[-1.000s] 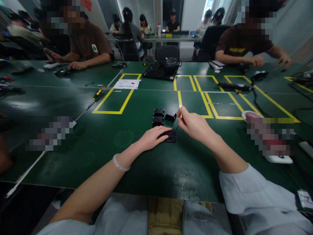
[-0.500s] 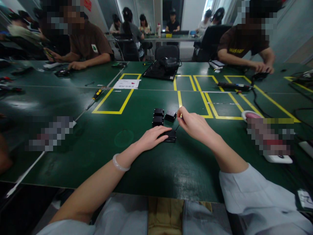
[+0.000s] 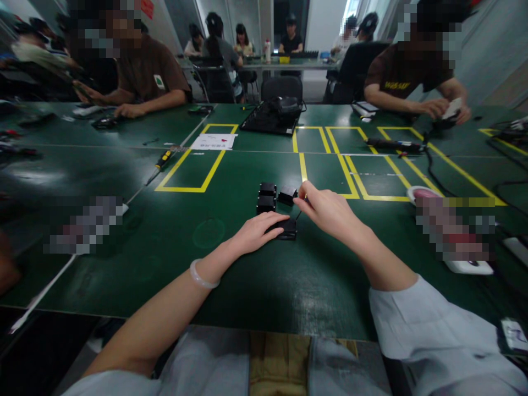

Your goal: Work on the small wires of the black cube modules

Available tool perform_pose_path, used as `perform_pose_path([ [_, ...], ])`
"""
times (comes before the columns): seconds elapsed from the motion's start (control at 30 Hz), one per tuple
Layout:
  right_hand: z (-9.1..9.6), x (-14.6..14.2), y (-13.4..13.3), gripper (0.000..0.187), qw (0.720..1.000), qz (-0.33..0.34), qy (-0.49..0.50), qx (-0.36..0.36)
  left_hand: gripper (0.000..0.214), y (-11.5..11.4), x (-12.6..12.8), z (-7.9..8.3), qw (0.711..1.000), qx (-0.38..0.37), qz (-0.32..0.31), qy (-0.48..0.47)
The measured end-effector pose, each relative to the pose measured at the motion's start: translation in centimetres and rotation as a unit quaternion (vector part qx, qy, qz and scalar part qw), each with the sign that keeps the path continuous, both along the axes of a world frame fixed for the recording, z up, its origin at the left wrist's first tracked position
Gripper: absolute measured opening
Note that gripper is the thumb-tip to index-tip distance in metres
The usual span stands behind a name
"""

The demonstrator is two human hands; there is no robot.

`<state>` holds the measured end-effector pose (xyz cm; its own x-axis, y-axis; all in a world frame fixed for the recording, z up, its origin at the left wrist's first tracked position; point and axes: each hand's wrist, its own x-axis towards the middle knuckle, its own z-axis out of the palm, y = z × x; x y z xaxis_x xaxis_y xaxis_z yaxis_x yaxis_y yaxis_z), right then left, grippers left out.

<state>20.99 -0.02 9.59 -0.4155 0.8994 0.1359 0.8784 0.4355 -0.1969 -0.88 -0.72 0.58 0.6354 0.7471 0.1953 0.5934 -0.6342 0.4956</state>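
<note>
My left hand (image 3: 259,230) rests over a small flat black box (image 3: 290,229) on the green table, its outstretched fingers across the top and its thumb along the near side. My right hand (image 3: 324,204) is closed in a pinch on a slim screwdriver (image 3: 300,215), whose handle is hidden in the fingers. The dark shaft slants down to the box's far right corner; its tip is too small to make out. Just beyond my left hand, two black blocks (image 3: 267,197) stand in a column. Another black block (image 3: 287,195) lies tilted beside them, near my right fingertips.
Yellow tape rectangles (image 3: 205,191) mark the table (image 3: 231,286). A yellow-black screwdriver (image 3: 164,159) and a paper sheet (image 3: 214,141) lie ahead on the left. A black tray (image 3: 264,125) lies further off. A corded black tool (image 3: 394,145) is at right. Co-workers sit opposite.
My right hand has shifted very slightly at the screwdriver, while my left hand stays put. The co-worker at right now holds up a pale object.
</note>
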Motion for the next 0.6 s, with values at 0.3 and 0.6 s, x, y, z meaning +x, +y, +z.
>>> perform_pose_path([
  [0.3, 0.03, 0.22, 0.06, 0.025, 1.0, 0.017, 0.02, -0.013, 0.039, -0.01, -0.09, -0.17, 1.0, 0.003, 0.001, -0.009],
  [0.6, -0.02, 0.09, 0.08, 0.027, 1.0, 0.0, 0.006, 0.001, 0.04, 0.07, -0.14, -0.29, 1.0, 0.002, 0.002, -0.007],
])
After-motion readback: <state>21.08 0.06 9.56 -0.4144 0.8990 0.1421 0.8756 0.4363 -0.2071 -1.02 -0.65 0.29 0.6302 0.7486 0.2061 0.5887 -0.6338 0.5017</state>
